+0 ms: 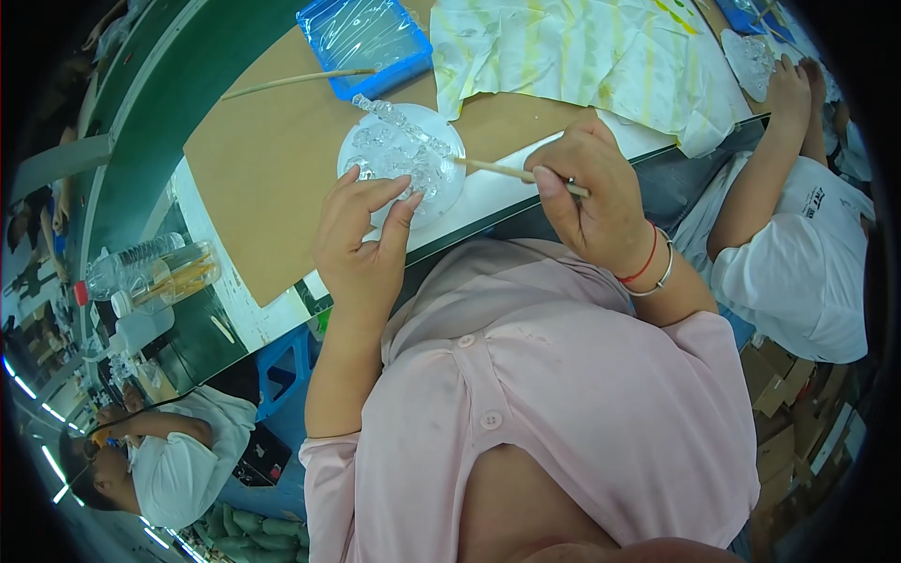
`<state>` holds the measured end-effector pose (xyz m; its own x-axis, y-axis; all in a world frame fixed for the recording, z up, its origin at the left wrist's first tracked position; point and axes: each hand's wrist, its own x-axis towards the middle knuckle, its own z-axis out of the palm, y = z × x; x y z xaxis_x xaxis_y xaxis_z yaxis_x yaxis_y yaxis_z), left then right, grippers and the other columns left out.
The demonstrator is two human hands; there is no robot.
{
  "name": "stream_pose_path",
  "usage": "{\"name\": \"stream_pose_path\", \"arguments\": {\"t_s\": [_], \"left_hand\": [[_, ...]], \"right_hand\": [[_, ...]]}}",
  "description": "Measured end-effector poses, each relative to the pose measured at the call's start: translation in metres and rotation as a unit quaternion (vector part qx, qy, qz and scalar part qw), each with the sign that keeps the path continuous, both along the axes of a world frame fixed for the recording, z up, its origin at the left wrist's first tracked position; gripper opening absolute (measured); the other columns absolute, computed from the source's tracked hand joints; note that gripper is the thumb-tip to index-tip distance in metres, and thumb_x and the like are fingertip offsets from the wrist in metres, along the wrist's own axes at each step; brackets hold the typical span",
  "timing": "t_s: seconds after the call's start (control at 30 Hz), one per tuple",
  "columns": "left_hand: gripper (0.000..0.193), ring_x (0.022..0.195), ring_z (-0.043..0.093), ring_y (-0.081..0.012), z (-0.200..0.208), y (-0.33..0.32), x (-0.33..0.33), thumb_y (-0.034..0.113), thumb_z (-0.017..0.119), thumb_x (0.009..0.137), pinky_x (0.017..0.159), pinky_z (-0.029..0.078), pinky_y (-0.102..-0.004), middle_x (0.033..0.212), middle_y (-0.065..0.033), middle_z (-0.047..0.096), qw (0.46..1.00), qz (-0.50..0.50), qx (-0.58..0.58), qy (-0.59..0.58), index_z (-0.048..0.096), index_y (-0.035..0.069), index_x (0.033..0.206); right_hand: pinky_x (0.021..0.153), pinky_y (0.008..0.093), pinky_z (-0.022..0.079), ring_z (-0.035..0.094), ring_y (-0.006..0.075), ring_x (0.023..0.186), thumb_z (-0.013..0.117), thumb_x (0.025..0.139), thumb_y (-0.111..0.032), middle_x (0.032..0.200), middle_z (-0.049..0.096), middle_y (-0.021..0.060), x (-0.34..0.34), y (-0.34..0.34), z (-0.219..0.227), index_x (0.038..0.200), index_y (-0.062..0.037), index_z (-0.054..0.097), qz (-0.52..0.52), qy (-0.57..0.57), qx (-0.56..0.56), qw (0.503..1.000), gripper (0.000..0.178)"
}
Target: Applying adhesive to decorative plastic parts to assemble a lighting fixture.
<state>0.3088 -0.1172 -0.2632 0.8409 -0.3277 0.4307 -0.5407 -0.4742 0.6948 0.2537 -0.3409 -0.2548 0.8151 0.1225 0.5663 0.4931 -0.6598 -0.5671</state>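
A white round plate point(453, 199) holds a heap of clear, faceted plastic pieces point(380, 150). A long beaded clear strand point(404, 120) lies across them and sticks out past the far rim. My left hand point(361, 230) is at the plate's near left side, with thumb and index finger close together on a clear piece point(429, 181), whose shape is hard to make out. My right hand point(596, 192) grips a thin wooden stick point(502, 170) between thumb and fingers. The stick's far end reaches the clear pieces at the plate's right edge.
Behind the plate stands a blue tray point(375, 47) lined with clear film, another stick point(296, 83) beside it. A crumpled yellow-stained cloth point(572, 56) covers the back right. Bottles point(150, 272) stand at left. Co-workers sit at left point(188, 450) and right point(798, 253).
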Motion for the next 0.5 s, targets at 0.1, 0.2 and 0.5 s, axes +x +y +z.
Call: {"name": "stream_pose_path", "arguments": {"t_s": [0.1,0.2,0.5], "left_hand": [[0.013,0.077,0.063,-0.0213,-0.001,0.0,0.001,0.001,0.072,0.072,0.092,0.047,-0.0428,0.079,-0.0072,0.067,1.0,-0.001,0.002,-0.004,0.068,0.005,0.084],[0.013,0.077,0.063,-0.021,-0.002,-0.002,0.001,0.002,0.073,0.072,0.092,0.047,-0.0428,0.079,-0.007,0.067,1.0,-0.004,0.0,-0.009,0.068,0.005,0.084],[0.014,0.075,0.063,-0.0202,-0.004,-0.004,0.002,0.004,0.075,0.071,0.091,0.047,-0.0431,0.078,-0.0058,0.066,0.999,-0.021,0.019,-0.036,0.068,0.007,0.083]], "right_hand": [[0.068,0.0328,0.039,0.049,0.0194,0.061,0.054,0.087,-0.002,0.081,0.061,0.0068,-0.003,-0.002,0.0,0.09,-0.0043,0.054,0.041,0.025,0.021,0.999,0.003],[0.068,0.0325,0.039,0.049,0.0193,0.06,0.054,0.087,-0.003,0.08,0.061,0.006,-0.001,-0.002,-0.001,0.088,-0.0043,0.054,0.015,0.012,0.051,0.999,0.002],[0.067,0.0335,0.039,0.049,0.0206,0.059,0.056,0.085,-0.001,0.077,0.06,0.0057,-0.006,0.0,-0.004,0.088,-0.0041,0.052,0.016,0.002,0.0,1.0,0.005]]}}
